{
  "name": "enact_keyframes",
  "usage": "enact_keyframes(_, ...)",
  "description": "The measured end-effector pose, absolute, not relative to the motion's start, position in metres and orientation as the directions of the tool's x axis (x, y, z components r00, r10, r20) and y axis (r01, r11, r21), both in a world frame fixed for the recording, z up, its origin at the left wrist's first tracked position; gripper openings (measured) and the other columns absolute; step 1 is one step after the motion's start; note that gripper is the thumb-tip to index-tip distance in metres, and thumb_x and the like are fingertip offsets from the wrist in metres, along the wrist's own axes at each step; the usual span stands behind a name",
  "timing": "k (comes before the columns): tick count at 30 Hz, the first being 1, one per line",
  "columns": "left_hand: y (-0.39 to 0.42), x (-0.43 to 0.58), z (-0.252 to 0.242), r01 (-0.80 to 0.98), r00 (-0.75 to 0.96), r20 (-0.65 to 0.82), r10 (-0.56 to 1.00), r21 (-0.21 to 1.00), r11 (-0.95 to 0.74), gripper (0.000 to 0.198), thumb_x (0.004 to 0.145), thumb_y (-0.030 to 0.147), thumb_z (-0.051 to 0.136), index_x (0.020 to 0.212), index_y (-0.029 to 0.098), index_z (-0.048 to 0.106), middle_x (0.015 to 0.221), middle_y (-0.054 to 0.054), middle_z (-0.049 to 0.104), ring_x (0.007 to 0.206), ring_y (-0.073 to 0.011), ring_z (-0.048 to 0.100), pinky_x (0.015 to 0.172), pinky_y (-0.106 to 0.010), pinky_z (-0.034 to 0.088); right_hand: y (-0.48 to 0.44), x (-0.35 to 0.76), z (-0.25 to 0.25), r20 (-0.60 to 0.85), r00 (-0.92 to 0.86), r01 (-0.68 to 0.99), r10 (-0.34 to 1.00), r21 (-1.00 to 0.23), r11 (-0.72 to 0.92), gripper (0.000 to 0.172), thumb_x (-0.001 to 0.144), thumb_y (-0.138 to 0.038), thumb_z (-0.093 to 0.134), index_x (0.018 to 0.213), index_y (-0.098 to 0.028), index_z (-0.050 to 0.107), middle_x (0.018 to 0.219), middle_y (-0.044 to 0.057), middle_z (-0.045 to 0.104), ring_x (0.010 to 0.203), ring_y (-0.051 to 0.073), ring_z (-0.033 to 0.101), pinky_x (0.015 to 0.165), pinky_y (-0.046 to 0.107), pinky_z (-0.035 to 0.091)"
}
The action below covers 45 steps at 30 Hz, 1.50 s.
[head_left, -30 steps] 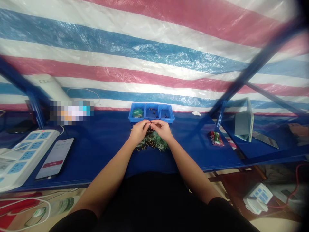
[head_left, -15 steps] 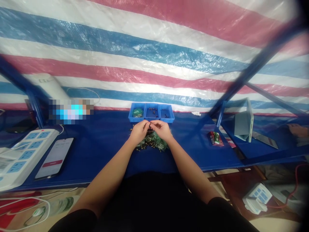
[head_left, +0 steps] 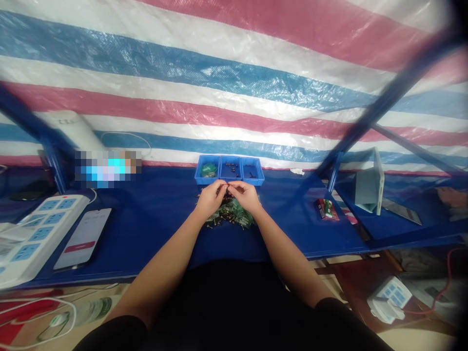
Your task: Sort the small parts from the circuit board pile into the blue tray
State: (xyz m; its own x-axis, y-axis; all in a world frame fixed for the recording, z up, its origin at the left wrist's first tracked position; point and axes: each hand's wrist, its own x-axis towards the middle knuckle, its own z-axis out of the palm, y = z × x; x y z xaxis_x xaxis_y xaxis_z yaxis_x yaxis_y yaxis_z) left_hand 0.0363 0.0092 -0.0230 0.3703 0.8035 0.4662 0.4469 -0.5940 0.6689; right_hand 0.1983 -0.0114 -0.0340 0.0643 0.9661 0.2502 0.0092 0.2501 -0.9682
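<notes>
My left hand (head_left: 209, 198) and my right hand (head_left: 246, 195) meet fingertip to fingertip over a pile of small green circuit boards with pins (head_left: 234, 214) on the blue table (head_left: 153, 219). Both hands pinch a tiny dark part between them that is too small to name. Just behind the hands sit three joined blue bins (head_left: 229, 170): the left one holds green pieces, the other two hold small dark parts.
A white power strip (head_left: 32, 234) and a phone with a lit screen (head_left: 83, 239) lie at the left. A red and green small pack (head_left: 327, 208) and a grey tablet stand (head_left: 371, 183) are at the right. A striped tarp hangs behind. Another person's hand (head_left: 451, 196) shows at far right.
The hands stay together over the pile; only the fingertips shift slightly. Nothing else has moved.
</notes>
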Motion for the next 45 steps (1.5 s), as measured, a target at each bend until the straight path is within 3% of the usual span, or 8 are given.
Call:
enact_keyframes(19,0.0092,0.0365,-0.0250,0.541,0.361,0.442,0.821,0.618,-0.571,0.029,0.097,0.040,0.039,0.093,0.021,0.060,0.076,-0.001,0.065,0.069,-0.0145,0.059,0.065,-0.025,0.043,-0.0112,0.1965,-0.0351,0.282,0.058,-0.009,0.958,-0.959,0.283,0.038,0.070,-0.044,0.074,0.098,-0.019,0.071,0.088,0.005,0.072,0.078,0.018,0.067,0.075,0.033,0.056)
enact_keyframes(28,0.0107,0.0384,-0.0260,0.537,0.347,0.565,0.749,0.535,-0.653,0.024,0.094,0.034,0.048,0.103,0.022,0.066,0.095,-0.005,0.069,0.083,-0.0174,0.062,0.075,-0.028,0.048,-0.0070,0.1995,-0.0367,0.305,0.098,-0.038,0.947,-0.950,0.310,0.034,0.068,-0.040,0.076,0.094,-0.018,0.072,0.085,0.005,0.071,0.077,0.018,0.066,0.076,0.033,0.056)
enact_keyframes(45,0.0099,0.0381,-0.0240,0.530,0.373,0.508,0.777,0.570,-0.627,0.027,0.093,0.035,0.047,0.105,0.022,0.067,0.096,-0.006,0.071,0.086,-0.0195,0.063,0.076,-0.030,0.049,-0.0097,0.1985,-0.0344,0.265,0.080,-0.022,0.961,-0.963,0.267,0.036,0.070,-0.044,0.073,0.095,-0.018,0.072,0.095,0.007,0.073,0.084,0.019,0.068,0.082,0.036,0.057)
